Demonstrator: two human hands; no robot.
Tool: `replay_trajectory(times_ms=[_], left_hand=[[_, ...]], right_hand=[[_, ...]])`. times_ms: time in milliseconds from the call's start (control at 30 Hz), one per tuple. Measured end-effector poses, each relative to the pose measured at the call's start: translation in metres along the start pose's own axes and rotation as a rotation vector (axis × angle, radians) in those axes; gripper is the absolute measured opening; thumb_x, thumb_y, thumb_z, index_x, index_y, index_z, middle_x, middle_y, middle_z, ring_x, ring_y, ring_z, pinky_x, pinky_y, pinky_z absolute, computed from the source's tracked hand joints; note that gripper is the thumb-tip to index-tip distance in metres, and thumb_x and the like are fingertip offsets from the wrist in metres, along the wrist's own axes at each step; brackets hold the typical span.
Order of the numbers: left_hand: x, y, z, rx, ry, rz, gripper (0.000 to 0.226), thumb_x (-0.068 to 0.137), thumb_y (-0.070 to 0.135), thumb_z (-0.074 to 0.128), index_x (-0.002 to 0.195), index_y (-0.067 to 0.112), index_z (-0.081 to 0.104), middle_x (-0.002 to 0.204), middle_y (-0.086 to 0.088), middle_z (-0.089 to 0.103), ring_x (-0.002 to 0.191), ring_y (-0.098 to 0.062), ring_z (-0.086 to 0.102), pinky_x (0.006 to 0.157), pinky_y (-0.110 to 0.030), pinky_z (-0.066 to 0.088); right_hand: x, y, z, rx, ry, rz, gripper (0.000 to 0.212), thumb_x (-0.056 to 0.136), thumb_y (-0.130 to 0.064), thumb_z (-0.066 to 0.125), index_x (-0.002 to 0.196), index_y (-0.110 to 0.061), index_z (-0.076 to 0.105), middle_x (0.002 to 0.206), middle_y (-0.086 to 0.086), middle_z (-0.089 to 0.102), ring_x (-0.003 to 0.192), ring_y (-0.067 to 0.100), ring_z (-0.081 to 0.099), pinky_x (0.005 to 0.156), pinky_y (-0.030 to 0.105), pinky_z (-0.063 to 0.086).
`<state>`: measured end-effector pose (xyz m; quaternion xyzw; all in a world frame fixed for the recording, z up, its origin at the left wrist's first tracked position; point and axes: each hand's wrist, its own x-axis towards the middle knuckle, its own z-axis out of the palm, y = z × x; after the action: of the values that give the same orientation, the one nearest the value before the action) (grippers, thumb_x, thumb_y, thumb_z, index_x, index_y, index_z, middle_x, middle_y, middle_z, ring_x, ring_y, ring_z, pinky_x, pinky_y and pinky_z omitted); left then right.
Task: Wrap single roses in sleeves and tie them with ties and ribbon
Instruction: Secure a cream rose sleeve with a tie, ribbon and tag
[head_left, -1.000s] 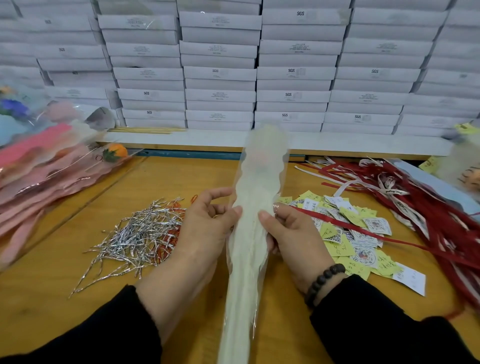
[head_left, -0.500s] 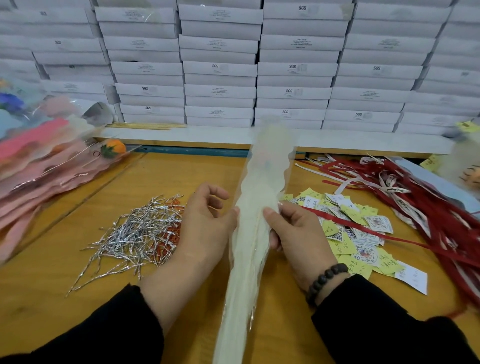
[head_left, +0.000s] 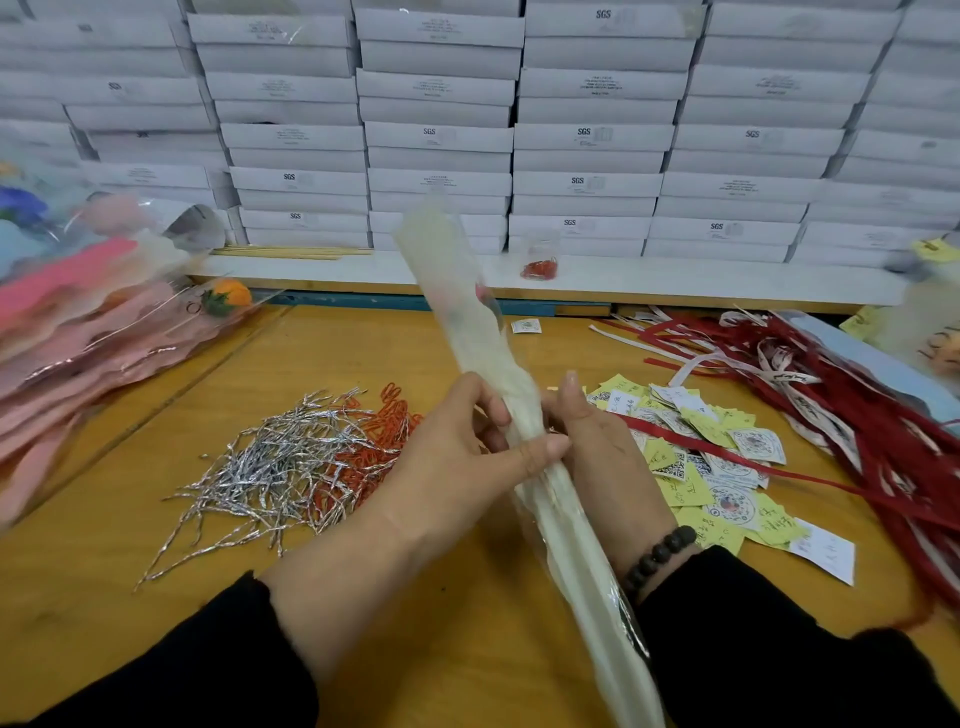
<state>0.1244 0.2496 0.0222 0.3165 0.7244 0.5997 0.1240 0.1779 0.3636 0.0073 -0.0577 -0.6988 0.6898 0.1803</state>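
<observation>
Tilting away from its earlier upright line, the cream sleeve (head_left: 470, 332) is now leaning with its wide top toward the upper left and its narrow tail running down to the lower right edge of the view, and a small jar of red clips (head_left: 540, 255) that it was hiding is now showing on the white ledge behind. Both hands are gripping the sleeve at its middle, above the worktop (head_left: 130, 525): the left hand (head_left: 457, 457) is curling round it from the left with the thumb laid across its front, and the right hand (head_left: 597, 441) is closing on it from the right, one finger standing straight up beside it. Something reddish is showing faintly through the film near the sleeve's upper part (too blurred to say what it is). Left of the hands, silver twist ties (head_left: 275, 467) are lying in a loose heap, touching a smaller heap of orange ties (head_left: 369, 457). Right of the hands, yellow and white paper tags (head_left: 727, 467) are lying scattered, with one red strand crossing them, and red and white ribbons (head_left: 841, 415) are spreading along the right side. Pink wrapped flowers (head_left: 78, 332) are lying stacked at the far left. White boxes (head_left: 592, 140) are standing stacked in rows along the back.
</observation>
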Motion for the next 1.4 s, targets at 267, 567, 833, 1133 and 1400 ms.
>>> replay_trajectory(times_ms=[267, 567, 833, 1133, 1400], left_hand=[[0.003, -0.006, 0.000, -0.184, -0.043, -0.123, 0.021, 0.090, 0.025, 0.055, 0.098, 0.006, 0.050, 0.074, -0.004, 0.065, 0.063, -0.008, 0.062, 0.054, -0.021, 0.049], [0.007, -0.016, -0.007, -0.430, 0.054, -0.221, 0.013, 0.093, 0.012, 0.053, 0.103, 0.013, 0.061, 0.079, -0.019, 0.069, 0.057, -0.028, 0.062, 0.043, -0.030, 0.050], [0.003, -0.017, -0.004, -0.439, 0.016, -0.212, 0.017, 0.087, 0.012, 0.061, 0.101, 0.004, 0.066, 0.089, -0.022, 0.070, 0.060, -0.023, 0.066, 0.048, -0.029, 0.051], [0.011, -0.023, -0.014, -0.365, 0.038, -0.242, 0.006, 0.081, 0.009, 0.065, 0.077, 0.006, 0.068, 0.078, -0.016, 0.071, 0.064, -0.023, 0.067, 0.068, -0.038, 0.055], [0.014, -0.025, -0.019, -0.400, 0.009, -0.262, 0.012, 0.064, 0.022, 0.068, 0.066, 0.011, 0.074, 0.066, -0.008, 0.070, 0.052, -0.013, 0.058, 0.047, -0.021, 0.044]], right_hand=[[0.004, 0.005, 0.002, -0.101, 0.077, -0.064, 0.025, 0.089, -0.008, 0.059, 0.101, -0.028, 0.070, 0.095, 0.017, 0.062, 0.079, 0.033, 0.060, 0.071, 0.037, 0.058], [0.007, 0.010, -0.002, -0.144, 0.320, 0.018, 0.010, 0.086, -0.024, 0.062, 0.083, -0.022, 0.052, 0.075, -0.003, 0.055, 0.055, 0.006, 0.046, 0.048, 0.017, 0.041], [0.008, 0.015, -0.008, 0.037, 0.085, 0.193, 0.026, 0.081, -0.031, 0.067, 0.088, -0.006, 0.066, 0.049, -0.005, 0.050, 0.040, 0.003, 0.041, 0.041, 0.015, 0.034], [0.008, 0.017, -0.008, 0.165, 0.121, 0.168, 0.010, 0.081, -0.010, 0.068, 0.091, -0.010, 0.070, 0.067, 0.006, 0.058, 0.042, 0.003, 0.043, 0.040, 0.014, 0.037], [0.008, 0.016, -0.009, 0.155, 0.139, 0.143, 0.011, 0.082, -0.010, 0.067, 0.092, -0.013, 0.069, 0.071, 0.007, 0.061, 0.043, 0.004, 0.043, 0.041, 0.014, 0.037]])
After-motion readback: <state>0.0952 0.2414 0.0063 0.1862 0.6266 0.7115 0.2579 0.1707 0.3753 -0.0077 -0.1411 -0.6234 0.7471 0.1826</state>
